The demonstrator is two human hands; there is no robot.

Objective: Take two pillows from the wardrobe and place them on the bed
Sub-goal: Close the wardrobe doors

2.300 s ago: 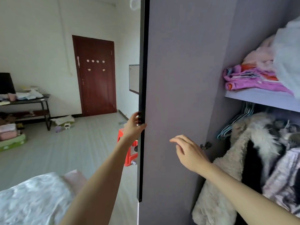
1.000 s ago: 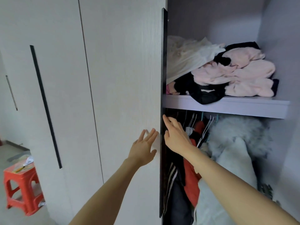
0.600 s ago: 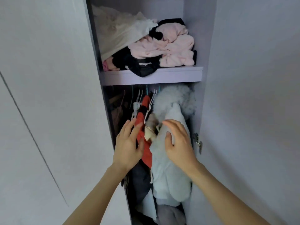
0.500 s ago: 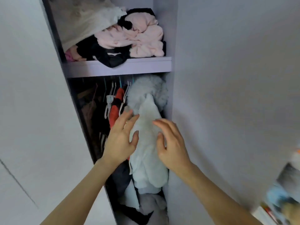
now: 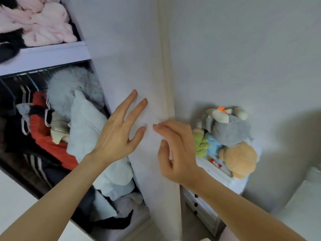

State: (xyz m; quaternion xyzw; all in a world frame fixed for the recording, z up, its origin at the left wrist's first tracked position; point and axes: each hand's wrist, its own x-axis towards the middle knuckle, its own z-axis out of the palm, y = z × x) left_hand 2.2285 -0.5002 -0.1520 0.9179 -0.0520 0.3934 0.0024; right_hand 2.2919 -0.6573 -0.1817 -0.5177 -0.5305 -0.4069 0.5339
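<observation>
The wardrobe (image 5: 125, 49) stands open on the left. Below its shelf (image 5: 43, 56) a pale blue pillow-like bundle (image 5: 86, 122) leans among hanging clothes; I cannot tell for sure that it is a pillow. My left hand (image 5: 119, 131) is spread flat, fingers apart, in front of the white open door panel (image 5: 152, 94), just right of that bundle. My right hand (image 5: 175, 150) hovers with curled fingers at the door's outer edge and holds nothing. The bed is mostly out of view; a white corner at bottom right (image 5: 298, 206) may be part of it.
Pink and black folded clothes (image 5: 40, 25) lie on the upper shelf. A red garment (image 5: 46, 136) and hangers fill the rail. Right of the door, stuffed toys (image 5: 229, 136) sit on a small white drawer unit (image 5: 205, 202) against the wall.
The view has swung right. Both hands have left the pale blue bundle and now sit at the open door panel. The toys and drawer unit came into view.
</observation>
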